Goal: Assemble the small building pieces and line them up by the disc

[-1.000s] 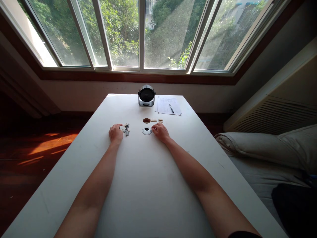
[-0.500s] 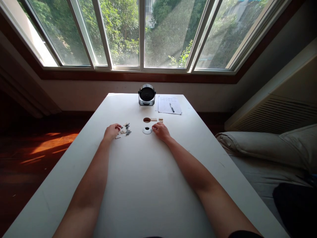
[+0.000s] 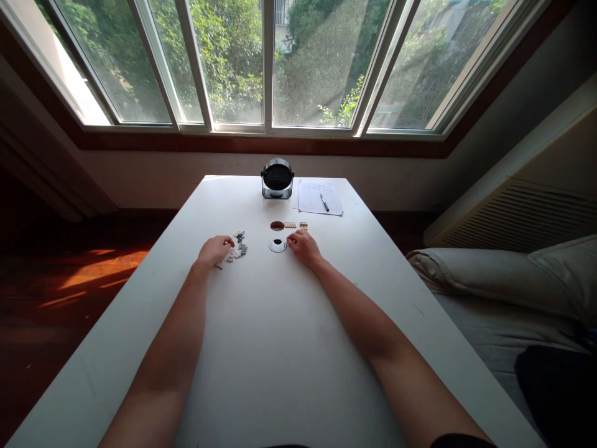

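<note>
My left hand (image 3: 216, 250) rests on the left part of the white table (image 3: 280, 336), fingers bent and slightly apart over a loose spread of small pieces. Dark grey pieces (image 3: 241, 244) lie to the right of its fingertips, and pale ones (image 3: 232, 255) lie under and just below them. A short thin dark stick (image 3: 218, 267) is by the heel of this hand. My right hand (image 3: 303, 246) lies with curled fingers beside a silver ring-shaped cover (image 3: 278, 249); whatever its fingertips hold, if anything, is hidden.
Behind the cover is a round brown-looking hole (image 3: 277, 226). Small tan pieces (image 3: 290, 224) stand in neat rows beside it, with another small group (image 3: 303, 225) to the right. Farther back are a round black-and-silver device (image 3: 277, 177), a written sheet (image 3: 310, 198) and a pen (image 3: 324, 203).
My left hand has shifted slightly right, and the small pieces are spread differently, the dark ones more in a column. The thin stick moved down and left. My right hand has stayed put.
</note>
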Available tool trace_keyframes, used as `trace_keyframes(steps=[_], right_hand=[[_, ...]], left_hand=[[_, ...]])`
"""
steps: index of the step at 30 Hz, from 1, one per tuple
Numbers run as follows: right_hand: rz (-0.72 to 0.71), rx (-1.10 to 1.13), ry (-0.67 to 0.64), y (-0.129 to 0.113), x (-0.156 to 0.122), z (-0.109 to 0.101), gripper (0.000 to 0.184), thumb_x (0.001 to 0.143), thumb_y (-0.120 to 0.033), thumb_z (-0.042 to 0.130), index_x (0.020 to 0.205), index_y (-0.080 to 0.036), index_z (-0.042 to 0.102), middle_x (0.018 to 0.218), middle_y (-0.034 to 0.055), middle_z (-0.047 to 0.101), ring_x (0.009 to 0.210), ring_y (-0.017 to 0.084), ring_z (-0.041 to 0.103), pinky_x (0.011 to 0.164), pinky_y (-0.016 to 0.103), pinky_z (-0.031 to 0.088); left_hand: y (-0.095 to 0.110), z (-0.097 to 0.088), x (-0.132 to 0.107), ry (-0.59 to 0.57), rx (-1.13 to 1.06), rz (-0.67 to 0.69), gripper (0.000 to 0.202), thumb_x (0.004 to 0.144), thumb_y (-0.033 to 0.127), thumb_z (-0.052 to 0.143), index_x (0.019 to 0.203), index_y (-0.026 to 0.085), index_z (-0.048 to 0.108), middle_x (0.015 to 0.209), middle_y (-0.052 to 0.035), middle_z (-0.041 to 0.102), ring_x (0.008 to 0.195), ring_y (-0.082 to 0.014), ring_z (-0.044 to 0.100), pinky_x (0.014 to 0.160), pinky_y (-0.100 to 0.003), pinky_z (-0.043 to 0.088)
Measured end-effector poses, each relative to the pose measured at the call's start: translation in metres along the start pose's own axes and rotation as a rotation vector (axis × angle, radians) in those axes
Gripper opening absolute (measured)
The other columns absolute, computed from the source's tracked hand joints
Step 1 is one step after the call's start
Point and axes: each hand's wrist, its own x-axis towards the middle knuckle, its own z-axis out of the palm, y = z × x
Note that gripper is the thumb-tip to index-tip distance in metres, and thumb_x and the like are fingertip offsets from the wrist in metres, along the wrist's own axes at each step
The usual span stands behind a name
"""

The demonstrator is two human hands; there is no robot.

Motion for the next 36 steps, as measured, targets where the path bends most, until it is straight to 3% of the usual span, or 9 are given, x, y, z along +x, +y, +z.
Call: trace_keyframes(steps=[3,5,7,10,13,19,26,31,36], right_hand=[[-0.002,0.0,-0.001,0.0,0.0,-0.001,0.017,0.094,-0.029,0.057,0.096,-0.022,0.072,0.097,0.0065,0.064,0.097,0.021,0.055,0.089,0.032,0.042],[-0.001,0.001,0.0,0.0,-0.001,-0.001,0.017,0.094,-0.03,0.057,0.096,-0.022,0.072,0.096,0.0063,0.064,0.096,0.02,0.055,0.088,0.032,0.042],[0.0,0.002,0.0,0.0,-0.001,0.0,0.017,0.094,-0.029,0.057,0.096,-0.023,0.072,0.096,0.006,0.064,0.097,0.02,0.055,0.088,0.032,0.042],[0.005,-0.004,-0.002,0.0,0.0,0.001,0.016,0.093,-0.029,0.057,0.095,-0.023,0.072,0.096,0.006,0.063,0.097,0.02,0.055,0.089,0.032,0.042],[0.013,-0.014,-0.004,0.001,0.0,0.001,0.015,0.093,-0.028,0.058,0.095,-0.023,0.073,0.097,0.0062,0.063,0.098,0.021,0.055,0.089,0.032,0.043],[-0.005,-0.022,-0.005,0.003,0.0,0.003,0.014,0.092,-0.028,0.06,0.095,-0.023,0.073,0.097,0.0063,0.063,0.098,0.021,0.054,0.089,0.033,0.043],[-0.019,-0.014,0.002,0.003,0.0,0.003,0.015,0.093,-0.029,0.06,0.096,-0.023,0.073,0.096,0.006,0.063,0.097,0.021,0.054,0.089,0.032,0.043],[-0.019,-0.017,0.003,0.004,0.0,0.005,0.014,0.092,-0.029,0.06,0.095,-0.024,0.073,0.096,0.0062,0.063,0.098,0.021,0.053,0.09,0.033,0.043],[-0.034,-0.03,0.012,0.005,-0.001,0.006,0.015,0.093,-0.029,0.06,0.095,-0.023,0.073,0.096,0.0062,0.062,0.097,0.021,0.052,0.088,0.032,0.042]], left_hand=[[0.001,0.005,0.003,0.095,0.042,0.004,0.028,0.083,0.024,0.049,0.097,0.026,0.073,0.078,-0.0021,0.069,0.074,-0.0188,0.062,0.07,-0.029,0.045],[0.002,0.012,0.004,0.201,0.067,0.059,0.033,0.086,0.022,0.047,0.106,0.026,0.072,0.098,-0.0052,0.071,0.094,-0.0217,0.062,0.083,-0.031,0.045],[0.002,0.022,0.005,0.295,0.096,0.136,0.039,0.087,0.02,0.046,0.118,0.027,0.068,0.122,-0.007,0.065,0.116,-0.0241,0.053,0.098,-0.034,0.041],[0.002,0.035,0.005,0.31,0.146,0.179,0.048,0.089,0.016,0.045,0.132,0.029,0.061,0.142,-0.0059,0.053,0.132,-0.0241,0.041,0.11,-0.037,0.032],[0.0,0.04,0.004,0.312,0.165,0.119,0.046,0.09,0.016,0.044,0.13,0.029,0.063,0.142,-0.0052,0.053,0.133,-0.0236,0.04,0.111,-0.037,0.031],[-0.003,0.029,-0.003,0.42,0.126,-0.01,0.032,0.089,0.017,0.043,0.104,0.023,0.071,0.116,-0.0092,0.067,0.113,-0.0262,0.052,0.098,-0.037,0.04],[0.001,0.029,-0.007,0.391,0.081,0.165,0.031,0.083,0.011,0.046,0.085,0.025,0.074,0.118,-0.0036,0.068,0.119,-0.0232,0.051,0.108,-0.035,0.035],[0.01,0.031,-0.023,0.36,0.116,0.166,0.026,0.087,0.019,0.049,0.089,0.026,0.075,0.122,-0.0052,0.066,0.125,-0.0255,0.047,0.109,-0.04,0.035],[0.005,0.025,-0.06,0.289,0.229,0.275,0.027,0.09,0.023,0.05,0.106,0.025,0.072,0.136,-0.0068,0.057,0.134,-0.0278,0.039,0.114,-0.043,0.032]])
